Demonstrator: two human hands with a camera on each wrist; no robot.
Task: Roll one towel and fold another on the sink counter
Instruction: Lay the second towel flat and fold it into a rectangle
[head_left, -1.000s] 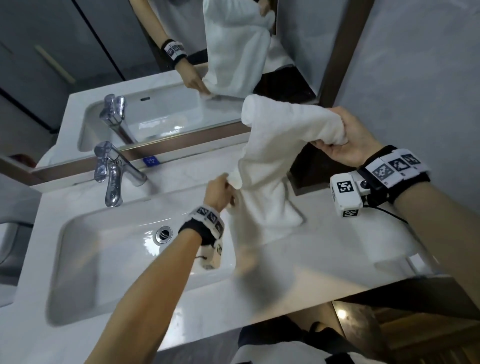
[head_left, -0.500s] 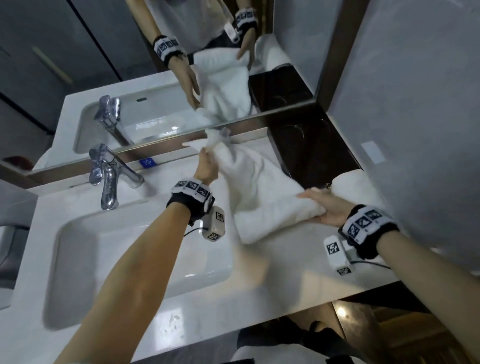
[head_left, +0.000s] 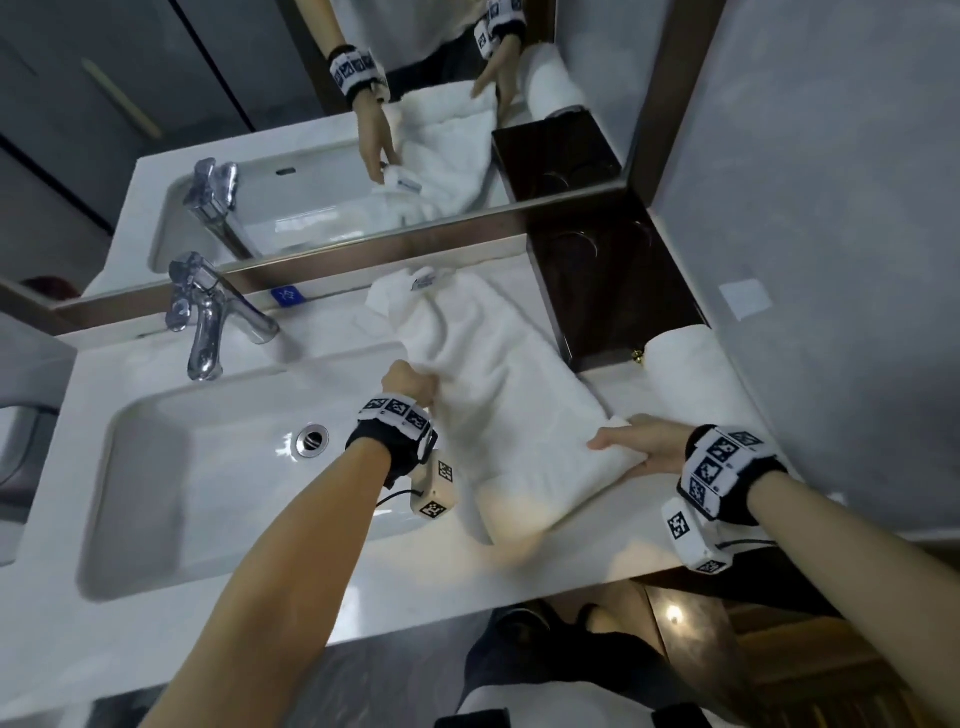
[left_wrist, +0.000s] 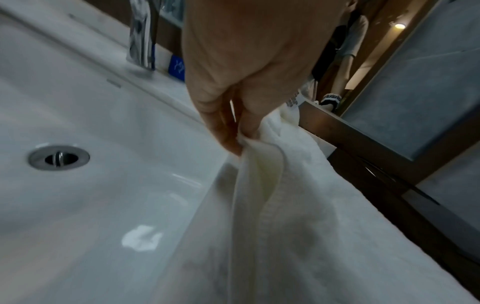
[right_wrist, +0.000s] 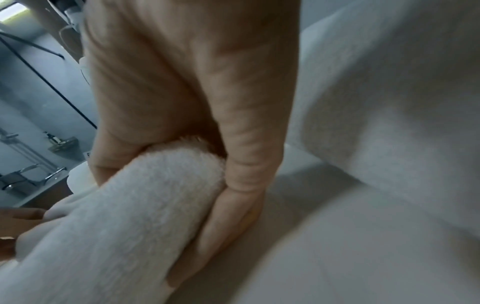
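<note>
A white towel (head_left: 498, 395) lies spread on the sink counter (head_left: 597, 551), running from the mirror's foot toward the front edge. My left hand (head_left: 410, 382) pinches its left edge beside the basin; the left wrist view shows the fingertips (left_wrist: 233, 144) nipping a fold of the towel (left_wrist: 311, 226). My right hand (head_left: 631, 449) grips the towel's near right corner, thumb on top. In the right wrist view the thick folded edge (right_wrist: 130, 205) sits between thumb and fingers (right_wrist: 233, 205). A second white towel, rolled (head_left: 680, 364), lies by the right wall.
The sink basin (head_left: 208, 467) with its drain (head_left: 311, 439) is left of the towel, and a chrome faucet (head_left: 208, 317) stands behind it. A dark wooden box (head_left: 613, 291) fills the back right corner. The mirror (head_left: 311, 156) backs the counter.
The towel, held up in the air a second ago, now lies on the counter. My right hand came down to the counter, and my left hand slid nearer along the towel's left edge.
</note>
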